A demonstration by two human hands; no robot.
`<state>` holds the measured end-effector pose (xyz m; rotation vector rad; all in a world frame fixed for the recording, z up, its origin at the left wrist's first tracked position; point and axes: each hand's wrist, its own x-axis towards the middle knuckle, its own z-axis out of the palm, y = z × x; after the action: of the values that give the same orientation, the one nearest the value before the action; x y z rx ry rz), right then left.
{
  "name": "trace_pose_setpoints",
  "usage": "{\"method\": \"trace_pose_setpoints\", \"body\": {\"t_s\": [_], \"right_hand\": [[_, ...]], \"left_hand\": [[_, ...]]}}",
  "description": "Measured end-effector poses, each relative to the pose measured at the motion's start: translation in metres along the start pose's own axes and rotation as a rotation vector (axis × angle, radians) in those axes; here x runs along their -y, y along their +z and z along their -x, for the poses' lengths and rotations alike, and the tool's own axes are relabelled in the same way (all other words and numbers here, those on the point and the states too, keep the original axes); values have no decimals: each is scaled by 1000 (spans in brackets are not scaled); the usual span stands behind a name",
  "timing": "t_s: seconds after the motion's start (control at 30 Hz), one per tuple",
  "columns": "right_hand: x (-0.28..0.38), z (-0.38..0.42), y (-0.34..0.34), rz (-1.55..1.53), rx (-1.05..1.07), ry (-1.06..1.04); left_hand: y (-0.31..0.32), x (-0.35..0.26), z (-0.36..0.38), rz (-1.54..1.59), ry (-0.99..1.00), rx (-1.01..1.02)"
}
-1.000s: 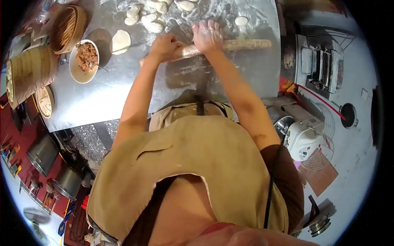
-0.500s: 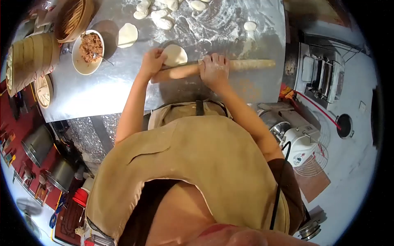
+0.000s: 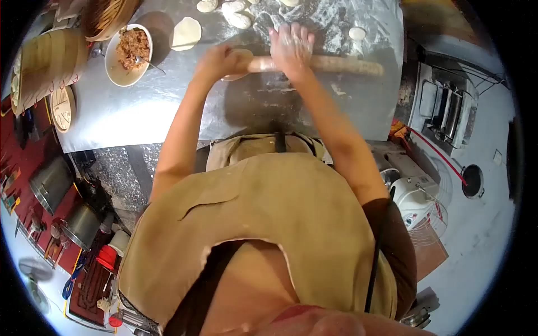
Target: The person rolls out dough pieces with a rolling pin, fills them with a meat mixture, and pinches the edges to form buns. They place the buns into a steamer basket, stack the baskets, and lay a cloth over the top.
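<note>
A wooden rolling pin (image 3: pixel 347 65) lies across a partly hidden round of dough (image 3: pixel 242 54) on the metal table. My right hand (image 3: pixel 291 51), dusted with flour, presses its palm on the pin, fingers stretched out past it. At the pin's left end, my left hand (image 3: pixel 214 64) has its fingers closed at the left edge of the dough round. Farther left lies a flat rolled wrapper (image 3: pixel 186 35). Beside it a white bowl (image 3: pixel 114 68) holds a reddish-brown filling (image 3: pixel 132 49) with a spoon in it.
Several dough pieces (image 3: pixel 240 21) lie on the floured metal table (image 3: pixel 168 117), with a single dough piece (image 3: pixel 357 33) to the right. Bamboo steamers (image 3: pixel 50 67) stand at the left edge. A white machine (image 3: pixel 414 196) is at the right below the table.
Both hands and the pin have moved forward onto the dough round, now mostly covered. The right hand's fingers have straightened out. The whole view has shifted slightly.
</note>
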<state>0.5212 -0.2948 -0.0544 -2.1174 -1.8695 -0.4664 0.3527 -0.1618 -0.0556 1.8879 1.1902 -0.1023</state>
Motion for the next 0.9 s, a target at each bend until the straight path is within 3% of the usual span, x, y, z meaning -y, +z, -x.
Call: {"method": "trace_pose_setpoints", "body": {"t_s": [0.07, 0.1, 0.13, 0.17, 0.2, 0.23, 0.3, 0.43, 0.5, 0.53, 0.6, 0.67, 0.7, 0.83, 0.9], "right_hand": [[-3, -10, 13, -14, -74, -87], [-5, 18, 17, -78, -94, -54], [-9, 53, 11, -142, -109, -16], [-15, 67, -10, -123, 4, 74], [-20, 74, -25, -107, 119, 164], [-25, 77, -28, -109, 123, 173], [-36, 74, -27, -76, 121, 212], [-46, 73, -28, -18, 78, 271], [-41, 77, -30, 39, 79, 356], [-43, 75, -25, 44, 117, 373], [-61, 56, 14, 62, 95, 351], [-75, 28, 48, 13, 53, 325], [-76, 12, 48, -55, 62, 328], [-38, 41, -12, 39, 88, 321], [-25, 67, -22, -11, 63, 377]], "left_hand": [[-13, 0, -8, -335, 121, 93], [-13, 11, -3, -337, 122, 86], [-15, 23, 3, -226, 9, -85], [-17, 27, 9, -111, -103, -256], [-19, 9, 23, -423, 100, -509], [-6, 4, 10, -428, 102, -500], [21, -7, -41, -134, 274, -763], [58, -42, -53, 50, 281, -668], [88, -48, -8, 0, 477, -338], [89, -59, 2, 4, 481, -323], [83, -81, 12, -168, 381, -91], [67, -88, -20, -156, 314, -19], [59, -85, -31, -144, 235, 24], [57, -42, -8, -6, 307, -57], [66, -29, 9, 159, 113, 65]]}}
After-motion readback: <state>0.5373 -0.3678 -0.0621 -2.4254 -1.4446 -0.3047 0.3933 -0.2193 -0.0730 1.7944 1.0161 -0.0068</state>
